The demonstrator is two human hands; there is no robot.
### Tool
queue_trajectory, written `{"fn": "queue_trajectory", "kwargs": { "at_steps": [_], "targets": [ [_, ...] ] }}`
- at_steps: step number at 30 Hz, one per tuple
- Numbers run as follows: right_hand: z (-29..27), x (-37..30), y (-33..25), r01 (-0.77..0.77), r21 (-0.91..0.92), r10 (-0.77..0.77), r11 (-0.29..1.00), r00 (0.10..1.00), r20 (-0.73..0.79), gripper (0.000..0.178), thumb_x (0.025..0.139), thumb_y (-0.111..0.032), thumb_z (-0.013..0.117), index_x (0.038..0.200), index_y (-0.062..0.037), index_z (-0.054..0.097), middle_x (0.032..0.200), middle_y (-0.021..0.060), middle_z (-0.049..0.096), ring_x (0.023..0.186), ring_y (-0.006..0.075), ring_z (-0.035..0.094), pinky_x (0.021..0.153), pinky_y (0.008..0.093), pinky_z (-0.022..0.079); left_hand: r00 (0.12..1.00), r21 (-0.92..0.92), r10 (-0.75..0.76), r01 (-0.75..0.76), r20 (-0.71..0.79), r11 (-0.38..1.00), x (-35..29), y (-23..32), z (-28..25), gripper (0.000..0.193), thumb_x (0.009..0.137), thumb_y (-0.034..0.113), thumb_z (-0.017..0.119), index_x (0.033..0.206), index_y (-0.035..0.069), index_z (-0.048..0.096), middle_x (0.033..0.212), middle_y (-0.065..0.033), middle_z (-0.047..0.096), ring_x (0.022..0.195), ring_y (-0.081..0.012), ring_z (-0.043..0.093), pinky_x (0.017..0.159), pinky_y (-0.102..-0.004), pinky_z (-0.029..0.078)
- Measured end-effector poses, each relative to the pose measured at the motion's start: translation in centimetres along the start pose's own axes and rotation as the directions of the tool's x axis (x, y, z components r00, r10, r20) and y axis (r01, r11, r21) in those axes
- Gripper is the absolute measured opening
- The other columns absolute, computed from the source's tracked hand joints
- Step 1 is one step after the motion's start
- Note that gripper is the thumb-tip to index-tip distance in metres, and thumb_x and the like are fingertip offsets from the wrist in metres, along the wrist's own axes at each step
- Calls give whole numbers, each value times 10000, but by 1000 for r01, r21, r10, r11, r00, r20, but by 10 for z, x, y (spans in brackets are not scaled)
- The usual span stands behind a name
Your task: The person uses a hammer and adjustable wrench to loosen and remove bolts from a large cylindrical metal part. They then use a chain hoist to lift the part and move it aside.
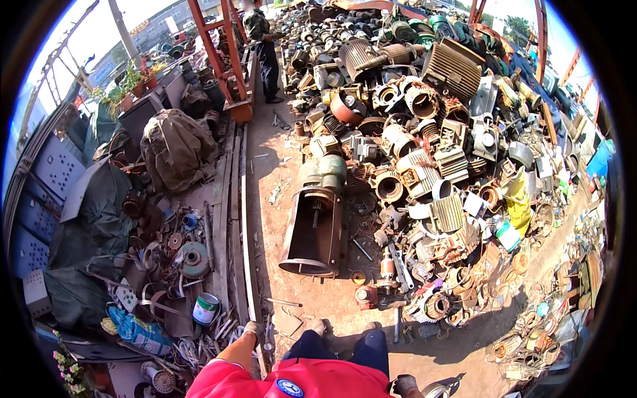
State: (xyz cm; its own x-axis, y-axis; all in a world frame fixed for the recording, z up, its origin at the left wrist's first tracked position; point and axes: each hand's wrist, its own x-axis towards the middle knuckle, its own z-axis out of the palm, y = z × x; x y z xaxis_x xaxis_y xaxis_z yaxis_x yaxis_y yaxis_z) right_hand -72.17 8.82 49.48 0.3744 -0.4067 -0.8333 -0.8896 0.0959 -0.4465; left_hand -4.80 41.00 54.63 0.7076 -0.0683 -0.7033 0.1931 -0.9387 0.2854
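Red shirt (305, 379), bar (397, 326) beyond right fingers (404, 383)

And there's the top (332, 378), a blazing pinkish red, easily the loudest thing on this person, loose and softly creased across the front! Look at the badge (290, 388) on it: an oval patch, deep blue, with a white emblem in the middle and a pale rim all round. The left sleeve (222, 378) is the same red, cut short, a thin pale edge at its hem, forearm bare below. Down to the trousers (308, 346), dark navy and plain, both legs matching. Finally the shoes (319, 327), dull greyish-brown, small here, details lost.
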Motion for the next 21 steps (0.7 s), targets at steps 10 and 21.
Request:
{"fn": "queue_trajectory", "kwargs": {
  "at_steps": [10, 21],
  "targets": [
    [-277, 151, -166, -72, 684, -407, 726, 757, 512, 196, 982, -314, 533, 886, -175, 635, 725, 16, 533, 616, 232, 559, 474, 412, 444, 922, -724, -359, 150, -143, 673, -173, -59, 31, 493, 844, 376, 700, 1120, -34, 705, 783, -151, 713, 641, -243, 667, 595, -375, 511],
    [-386, 180, -249, 882, -387, -353, -268, 283, 892, 45, 742, -91, 673, 706, -70, 689, 707, 144, 570, 693, 360, 626, 585, 437, 485, 806, -739, -484, 547, 340, 393, -447, -66, 363, 409, 884, 363, 638, 1075, 14, 735, 816, -98, 699, 633, -210, 635, 545, -364, 493]
  ]
}}
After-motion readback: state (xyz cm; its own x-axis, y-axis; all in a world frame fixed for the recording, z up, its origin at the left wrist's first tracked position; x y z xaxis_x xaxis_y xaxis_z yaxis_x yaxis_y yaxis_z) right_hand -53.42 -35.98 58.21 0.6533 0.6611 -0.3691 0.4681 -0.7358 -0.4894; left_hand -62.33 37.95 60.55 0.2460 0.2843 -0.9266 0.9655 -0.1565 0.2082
